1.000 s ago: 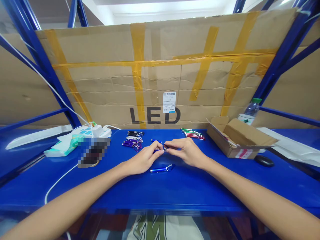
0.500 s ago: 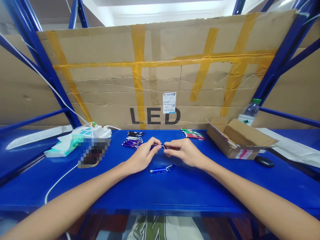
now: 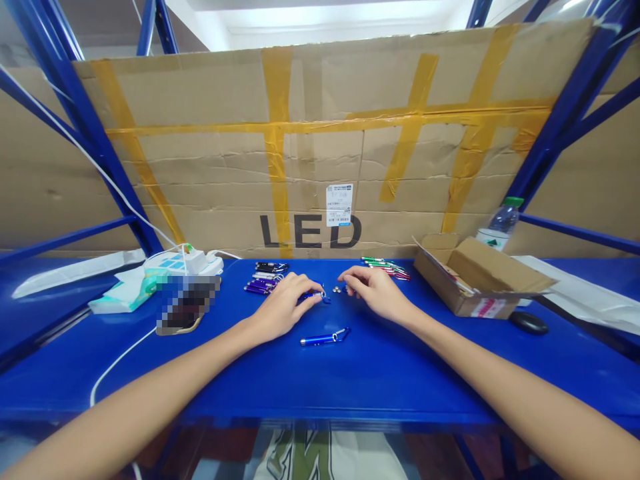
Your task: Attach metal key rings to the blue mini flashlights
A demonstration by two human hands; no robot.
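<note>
My left hand point(image 3: 287, 307) is closed on a small blue penlight point(image 3: 313, 295); its clip end sticks out past the fingertips, and the rest is hidden by the fingers. Just right of it, my right hand point(image 3: 376, 293) hovers low over the table with fingers curved and apart. Below its fingertips lie small silver discs point(image 3: 337, 289), like button cells, and a small blue piece point(image 3: 345, 289) too tiny to make out. Nearer to me, another blue penlight point(image 3: 323, 339) with a clip lies on the table.
Purple, silver and black penlights point(image 3: 260, 285) lie behind my left hand. Green and red ones point(image 3: 387, 268) are at the back right. An open cardboard box point(image 3: 453, 293), a black mouse point(image 3: 529, 323) and a bottle point(image 3: 503, 223) stand right; a phone point(image 3: 187, 307) and power strip point(image 3: 200, 265) left.
My hands have moved apart from where their fingertips met. My right hand has opened and drawn back, and the silver discs now show on the table between the hands.
</note>
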